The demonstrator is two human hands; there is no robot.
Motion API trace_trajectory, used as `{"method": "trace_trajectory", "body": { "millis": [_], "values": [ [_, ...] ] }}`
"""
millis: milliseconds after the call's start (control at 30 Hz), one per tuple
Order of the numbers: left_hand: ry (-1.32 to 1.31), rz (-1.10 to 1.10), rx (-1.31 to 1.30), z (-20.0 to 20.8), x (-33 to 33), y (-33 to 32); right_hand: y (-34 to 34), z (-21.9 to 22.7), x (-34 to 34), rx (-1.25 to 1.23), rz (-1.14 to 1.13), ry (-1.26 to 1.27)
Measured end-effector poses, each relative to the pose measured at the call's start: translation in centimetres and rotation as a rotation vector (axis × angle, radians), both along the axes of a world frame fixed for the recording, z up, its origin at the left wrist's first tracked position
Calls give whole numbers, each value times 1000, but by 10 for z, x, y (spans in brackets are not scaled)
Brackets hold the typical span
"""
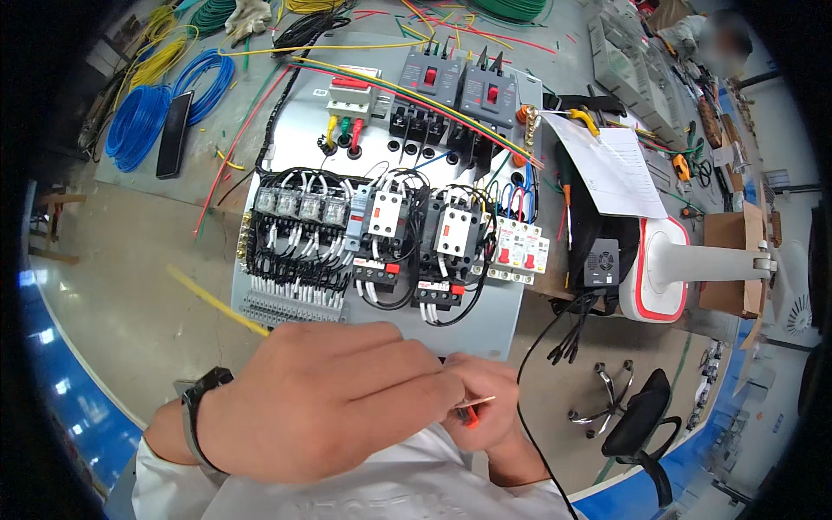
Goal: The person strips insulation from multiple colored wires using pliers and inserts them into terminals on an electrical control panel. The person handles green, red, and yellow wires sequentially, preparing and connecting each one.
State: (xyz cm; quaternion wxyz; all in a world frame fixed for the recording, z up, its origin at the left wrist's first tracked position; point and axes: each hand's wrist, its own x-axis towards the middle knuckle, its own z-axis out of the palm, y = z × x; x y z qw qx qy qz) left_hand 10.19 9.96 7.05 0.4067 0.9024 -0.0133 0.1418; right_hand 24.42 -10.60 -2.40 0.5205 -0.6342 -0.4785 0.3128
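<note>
My two hands meet low in the picture, in front of the mounting plate [494,336]. My left hand [321,399], with a dark watch at the wrist, is closed. A yellow wire [217,299] sticks out behind it toward the upper left. My right hand [490,403] is closed against the left fingertips. Between its fingers shows a small red-and-dark piece [470,417], perhaps part of a tool, mostly hidden. A thin pale strip [475,401] crosses above it. Beyond lie the terminal strip [290,303], clear relays [299,205] and two contactors [386,212], all wired.
Two black breakers [490,91] with red switches sit on the plate's far part. Blue wire coils [139,126] and a phone [174,134] lie left. Paper sheets [611,169] and a white-red machine [663,269] stand right. A chair [646,420] and, farther off, another person [724,43] are visible.
</note>
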Motion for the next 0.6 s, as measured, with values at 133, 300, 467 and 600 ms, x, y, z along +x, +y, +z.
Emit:
{"method": "trace_trajectory", "body": {
  "millis": [133, 300, 467, 600],
  "values": [
    [-31, -105, -52, -1, -11, 2, -6, 2, -7, 28, 155, 95],
    [15, -284, -108, 11, -21, 3, -16, 4, -14, 52, 395, 207],
    [-38, -438, -69, 18, -30, -8, -27, 3, -29, 91, 565, 317],
    [-31, -487, -81, 19, -39, -24, -37, -2, -38, 93, 682, 375]
  ]
}}
